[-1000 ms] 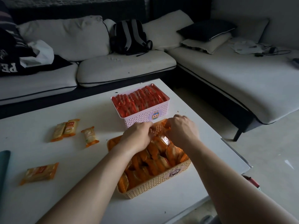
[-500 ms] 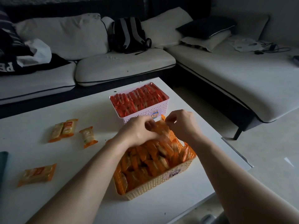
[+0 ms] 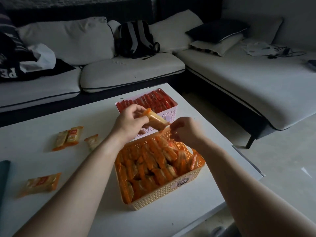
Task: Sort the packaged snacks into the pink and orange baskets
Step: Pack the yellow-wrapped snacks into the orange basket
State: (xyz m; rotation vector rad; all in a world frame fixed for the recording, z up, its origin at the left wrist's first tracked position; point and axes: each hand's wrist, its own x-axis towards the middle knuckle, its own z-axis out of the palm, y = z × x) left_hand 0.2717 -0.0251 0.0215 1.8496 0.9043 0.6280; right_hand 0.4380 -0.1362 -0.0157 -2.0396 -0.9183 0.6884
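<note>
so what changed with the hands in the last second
Both hands rose out of the orange basket. The left hand now grips the upper end of one orange-wrapped snack and the right hand pinches its lower end, holding it up in front of the pink basket. The pink basket and the loose packs on the table stayed put.

Your left hand grips a snack packet above the far rim of the orange basket, just in front of the pink basket. Your right hand pinches its lower end. Four loose packets lie on the bench to the left.
</note>
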